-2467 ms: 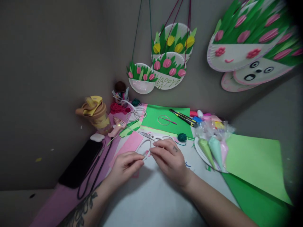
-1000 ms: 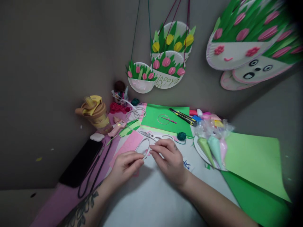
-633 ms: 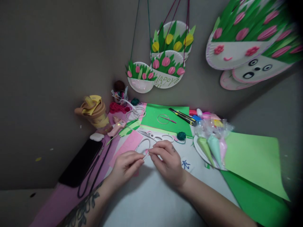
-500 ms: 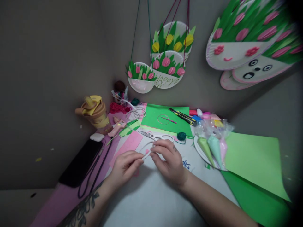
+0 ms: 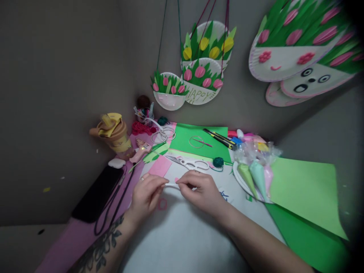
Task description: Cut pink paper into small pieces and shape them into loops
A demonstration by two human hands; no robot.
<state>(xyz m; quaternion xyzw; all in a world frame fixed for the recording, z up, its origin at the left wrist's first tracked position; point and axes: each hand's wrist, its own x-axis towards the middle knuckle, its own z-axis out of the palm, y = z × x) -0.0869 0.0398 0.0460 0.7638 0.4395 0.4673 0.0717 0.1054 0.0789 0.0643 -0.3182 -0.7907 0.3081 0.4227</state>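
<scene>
A thin white strip is stretched level between my two hands, above the white sheet. My left hand pinches its left end between thumb and fingertips. The right end sits in the pinch of my right hand. Just beyond my fingers lie white-handled scissors, closed or nearly so, and a pink paper piece. A dark green yarn ball is behind my right hand.
At the left are a phone, a lidded cup and a pink glue gun. Piping bags lie on a plate at the right. Cutters rest on green paper. Paper-plate baskets hang above.
The white strip was curved in a loop and now is pulled nearly straight. My hands have shifted slightly, with my left hand's fingertips a little higher and further left.
</scene>
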